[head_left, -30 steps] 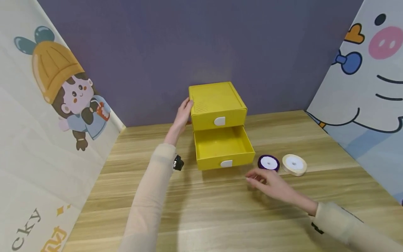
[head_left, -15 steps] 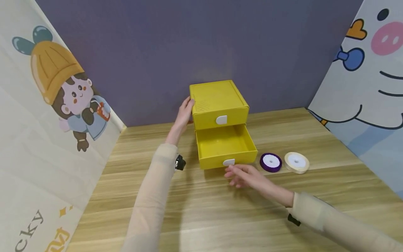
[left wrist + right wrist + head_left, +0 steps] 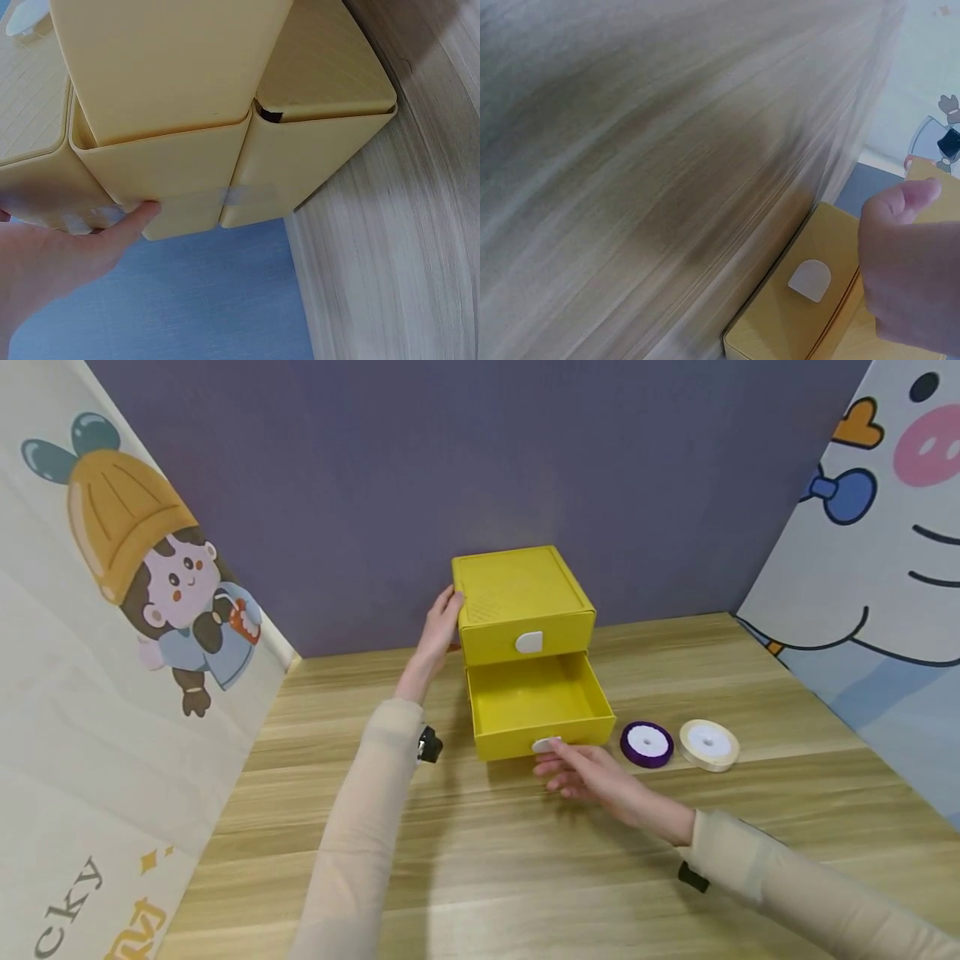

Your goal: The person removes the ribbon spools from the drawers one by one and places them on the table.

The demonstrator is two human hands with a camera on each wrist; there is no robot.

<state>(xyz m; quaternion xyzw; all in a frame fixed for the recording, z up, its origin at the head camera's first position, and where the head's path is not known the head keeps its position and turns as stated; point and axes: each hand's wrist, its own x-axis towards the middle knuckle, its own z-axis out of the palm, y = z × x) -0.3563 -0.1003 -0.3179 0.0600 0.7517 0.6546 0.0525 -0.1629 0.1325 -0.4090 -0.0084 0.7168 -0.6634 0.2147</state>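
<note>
A yellow drawer unit stands on the table near the back wall, its middle drawer pulled out and bare inside. My left hand rests against the unit's left side; in the left wrist view one straight finger lies along that side, with other fingers partly hidden. My right hand is at the pulled-out drawer's front. Its thumb lies on the white drawer handle and the other fingers curl below. The right wrist view shows thumb and forefinger close together, the pinched handle hidden there.
Right of the drawer unit lie a purple ribbon spool and a cream ribbon spool, side by side on the wooden table. A dark wall stands behind, with printed panels at both sides.
My right hand has moved left from near the purple spool to the handle of the pulled-out drawer, where its thumb has settled. My left hand stays on the unit's side.
</note>
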